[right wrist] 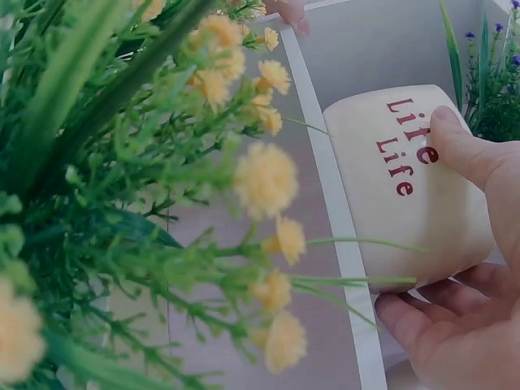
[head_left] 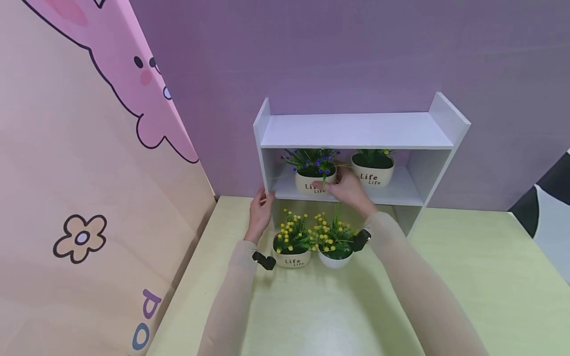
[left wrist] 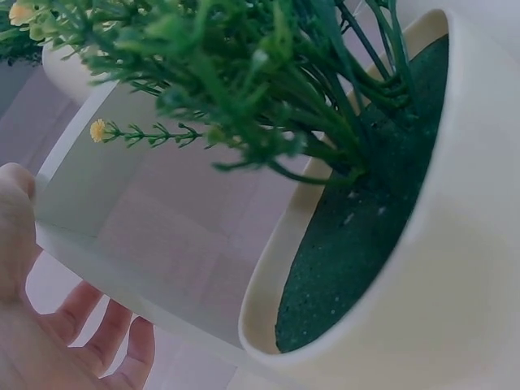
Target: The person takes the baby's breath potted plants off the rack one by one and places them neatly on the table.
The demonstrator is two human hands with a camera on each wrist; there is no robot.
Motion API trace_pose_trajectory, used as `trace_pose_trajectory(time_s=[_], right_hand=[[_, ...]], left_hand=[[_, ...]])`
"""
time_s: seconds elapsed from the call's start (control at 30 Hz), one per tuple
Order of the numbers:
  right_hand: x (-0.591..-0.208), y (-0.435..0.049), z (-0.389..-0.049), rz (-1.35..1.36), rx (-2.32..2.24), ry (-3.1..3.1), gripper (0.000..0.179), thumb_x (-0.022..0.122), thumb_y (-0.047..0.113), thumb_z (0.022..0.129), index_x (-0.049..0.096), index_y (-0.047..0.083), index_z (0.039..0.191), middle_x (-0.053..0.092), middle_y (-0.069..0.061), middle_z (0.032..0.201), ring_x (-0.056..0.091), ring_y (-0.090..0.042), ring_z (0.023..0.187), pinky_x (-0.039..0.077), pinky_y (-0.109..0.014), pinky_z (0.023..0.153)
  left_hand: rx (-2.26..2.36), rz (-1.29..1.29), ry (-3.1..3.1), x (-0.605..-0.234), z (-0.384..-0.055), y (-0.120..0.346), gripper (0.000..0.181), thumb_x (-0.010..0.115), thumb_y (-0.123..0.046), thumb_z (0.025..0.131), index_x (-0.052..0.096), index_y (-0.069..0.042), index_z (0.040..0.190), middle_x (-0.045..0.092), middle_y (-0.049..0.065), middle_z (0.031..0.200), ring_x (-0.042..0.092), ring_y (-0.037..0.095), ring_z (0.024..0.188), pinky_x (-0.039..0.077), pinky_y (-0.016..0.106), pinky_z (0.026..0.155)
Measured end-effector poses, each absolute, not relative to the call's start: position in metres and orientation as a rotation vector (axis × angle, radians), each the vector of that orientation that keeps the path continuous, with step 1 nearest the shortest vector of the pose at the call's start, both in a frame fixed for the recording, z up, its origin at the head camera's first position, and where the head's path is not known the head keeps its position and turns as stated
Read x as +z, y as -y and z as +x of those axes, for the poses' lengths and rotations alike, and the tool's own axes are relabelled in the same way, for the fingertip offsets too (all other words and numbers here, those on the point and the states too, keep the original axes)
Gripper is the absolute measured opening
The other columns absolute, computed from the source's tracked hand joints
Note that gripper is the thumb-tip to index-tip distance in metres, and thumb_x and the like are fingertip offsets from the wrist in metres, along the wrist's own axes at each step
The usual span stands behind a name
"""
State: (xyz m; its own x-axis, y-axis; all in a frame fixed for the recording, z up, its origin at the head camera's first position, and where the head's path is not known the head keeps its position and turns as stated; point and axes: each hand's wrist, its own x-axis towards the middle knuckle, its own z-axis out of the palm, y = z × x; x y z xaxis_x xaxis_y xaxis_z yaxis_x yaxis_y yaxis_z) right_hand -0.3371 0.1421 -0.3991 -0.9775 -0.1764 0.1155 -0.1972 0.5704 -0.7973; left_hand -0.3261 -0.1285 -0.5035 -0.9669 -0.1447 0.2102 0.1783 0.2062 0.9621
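My right hand [head_left: 349,189] grips a cream oval flowerpot [right wrist: 406,219] marked "Life", thumb on its front and fingers round its end. Blue-purple flowers [head_left: 313,159] grow from this pot, which sits on the middle board of a white shelf [head_left: 356,129], towards the left. With my left hand [head_left: 260,213] I hold the shelf's left side panel low down, the thumb on one side and the fingers [left wrist: 106,329] on the other. A second cream pot [head_left: 373,170] stands to the right on the same board, its plant partly hidden by the top board.
On the table [head_left: 303,306], before the shelf, stand a cream "Life" pot [head_left: 291,259] and a rounder white pot [head_left: 335,262], both with yellow flowers and close to my forearms. A purple wall [head_left: 334,59] rises behind, and a pink-patterned panel [head_left: 111,188] borders the left.
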Motion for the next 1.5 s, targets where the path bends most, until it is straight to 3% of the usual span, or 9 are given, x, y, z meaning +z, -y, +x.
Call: trace_pose_trajectory(time_s=[0.27,0.4,0.5,0.6,0.7,0.97,1.17,1.37,1.5], right_hand=[[-0.399,-0.150,-0.330,0.355,1.422,2.775,0.097,0.079,0.061,0.091,0.040,0.008,0.163,0.058,-0.023,0.152,0.059,-0.041,0.136,0.050,-0.057,0.111],[-0.399,-0.153,-0.325,0.374,1.383,2.777,0.082,0.078,0.060,0.092,0.053,0.005,0.147,0.065,-0.016,0.114,0.062,-0.032,0.101,0.052,-0.045,0.087],[-0.398,-0.155,-0.322,0.392,1.388,2.769,0.076,0.079,0.057,0.093,0.057,0.004,0.142,0.065,-0.013,0.105,0.059,-0.027,0.091,0.046,-0.040,0.079],[-0.397,-0.157,-0.318,0.388,1.443,2.755,0.085,0.080,0.054,0.093,0.050,0.004,0.155,0.072,-0.015,0.126,0.065,-0.028,0.104,0.049,-0.040,0.087],[-0.398,-0.159,-0.316,0.366,1.465,2.762,0.094,0.081,0.055,0.092,0.042,0.005,0.162,0.068,-0.018,0.142,0.066,-0.032,0.119,0.052,-0.045,0.099],[-0.400,-0.169,-0.315,0.338,1.546,2.753,0.109,0.083,0.057,0.089,0.030,0.004,0.168,0.053,-0.020,0.160,0.054,-0.037,0.146,0.047,-0.055,0.117],[-0.400,-0.174,-0.312,0.361,1.566,2.717,0.111,0.084,0.054,0.090,0.024,0.006,0.170,0.046,-0.021,0.165,0.048,-0.038,0.152,0.044,-0.055,0.120],[-0.402,-0.180,-0.311,0.349,1.510,2.710,0.110,0.083,0.052,0.091,0.023,0.005,0.170,0.051,-0.023,0.161,0.056,-0.038,0.144,0.049,-0.055,0.115],[-0.402,-0.183,-0.309,0.330,1.513,2.717,0.110,0.083,0.053,0.091,0.023,0.005,0.170,0.047,-0.023,0.164,0.051,-0.039,0.149,0.048,-0.056,0.116]], left_hand=[[-1.861,-0.053,2.207,-0.506,-0.327,0.129,0.055,0.053,-0.038,0.112,0.046,-0.019,0.163,0.062,0.021,0.141,0.060,0.044,0.133,0.052,0.060,0.108],[-1.872,-0.064,2.197,-0.506,-0.327,0.129,0.054,0.052,-0.037,0.113,0.046,-0.019,0.163,0.061,0.021,0.146,0.059,0.046,0.135,0.051,0.061,0.109],[-1.884,-0.075,2.181,-0.506,-0.327,0.128,0.054,0.052,-0.036,0.113,0.046,-0.017,0.163,0.060,0.021,0.151,0.060,0.042,0.137,0.049,0.061,0.113],[-1.900,-0.093,2.168,-0.506,-0.326,0.128,0.055,0.052,-0.035,0.113,0.044,-0.016,0.164,0.056,0.021,0.157,0.056,0.040,0.144,0.045,0.060,0.118],[-1.913,-0.104,2.162,-0.506,-0.326,0.127,0.055,0.052,-0.034,0.113,0.043,-0.016,0.165,0.051,0.019,0.162,0.051,0.038,0.149,0.042,0.059,0.121],[-1.923,-0.095,2.159,-0.507,-0.327,0.126,0.055,0.051,-0.034,0.114,0.043,-0.014,0.165,0.049,0.021,0.163,0.049,0.040,0.150,0.040,0.061,0.122],[-1.909,-0.102,2.162,-0.507,-0.327,0.128,0.054,0.051,-0.034,0.114,0.044,-0.015,0.164,0.052,0.019,0.161,0.052,0.039,0.148,0.043,0.059,0.121],[-1.883,-0.093,2.190,-0.508,-0.327,0.129,0.053,0.051,-0.032,0.114,0.044,-0.016,0.164,0.059,0.021,0.154,0.059,0.040,0.140,0.048,0.060,0.115],[-1.879,-0.074,2.196,-0.507,-0.327,0.127,0.054,0.051,-0.034,0.113,0.045,-0.016,0.164,0.062,0.022,0.150,0.060,0.041,0.138,0.049,0.061,0.113]])
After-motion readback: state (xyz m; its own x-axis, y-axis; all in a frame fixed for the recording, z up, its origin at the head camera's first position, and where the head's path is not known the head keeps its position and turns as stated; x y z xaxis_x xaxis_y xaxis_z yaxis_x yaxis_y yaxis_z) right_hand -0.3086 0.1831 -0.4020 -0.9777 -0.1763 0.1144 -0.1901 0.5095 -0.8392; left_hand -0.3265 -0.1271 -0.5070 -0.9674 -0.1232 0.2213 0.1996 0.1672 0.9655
